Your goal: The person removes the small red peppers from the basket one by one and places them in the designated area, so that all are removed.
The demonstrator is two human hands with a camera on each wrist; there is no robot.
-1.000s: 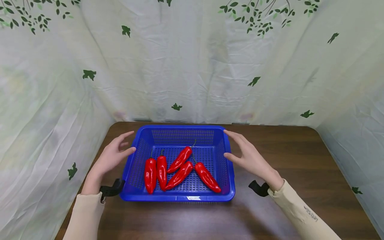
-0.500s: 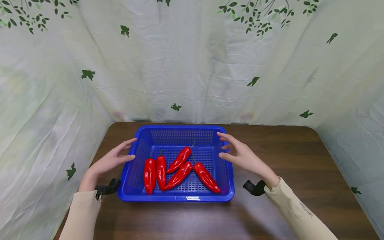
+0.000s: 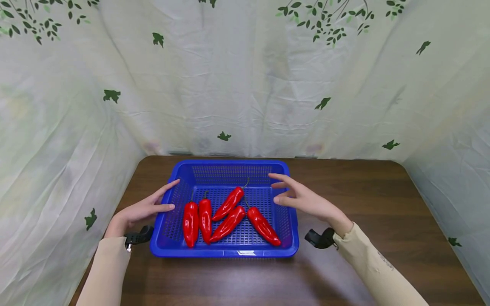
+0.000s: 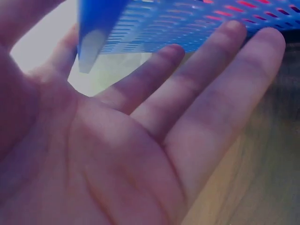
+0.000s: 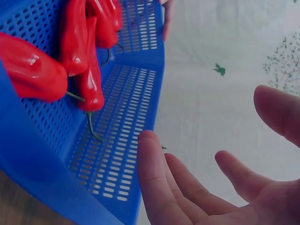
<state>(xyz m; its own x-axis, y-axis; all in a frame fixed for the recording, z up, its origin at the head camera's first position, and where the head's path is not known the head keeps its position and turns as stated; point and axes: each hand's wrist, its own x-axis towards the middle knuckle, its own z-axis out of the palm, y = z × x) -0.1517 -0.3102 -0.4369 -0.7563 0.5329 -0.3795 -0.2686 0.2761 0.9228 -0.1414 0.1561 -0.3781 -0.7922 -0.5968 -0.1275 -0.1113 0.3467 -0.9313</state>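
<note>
A blue plastic basket point(image 3: 262, 253) with perforated walls sits on the table. Several red chili peppers point(image 3: 264, 225) lie on its floor, some showing green stems. My left hand point(image 3: 139, 211) is at the basket's left rim, index finger and thumb reaching over it. In the left wrist view the other fingers point(image 4: 201, 89) extend straight beneath the mesh; whether they touch it I cannot tell. My right hand point(image 3: 304, 197) hovers above the right rim, its fingers loosely bent, pointing inward over the basket and holding nothing. No pepper is touched by either hand.
The brown wooden table point(image 3: 363, 238) extends beyond the basket on the right and in front. A pale cloth with leaf prints point(image 3: 245, 85) hangs behind and at both sides. Black wrist cameras point(image 3: 321, 238) sit near the cuffs.
My right hand has moved left, from beside the right rim to over the basket's inside. My left hand has lowered slightly, its fingers now over the left rim. Basket and peppers stay nearly in place.
</note>
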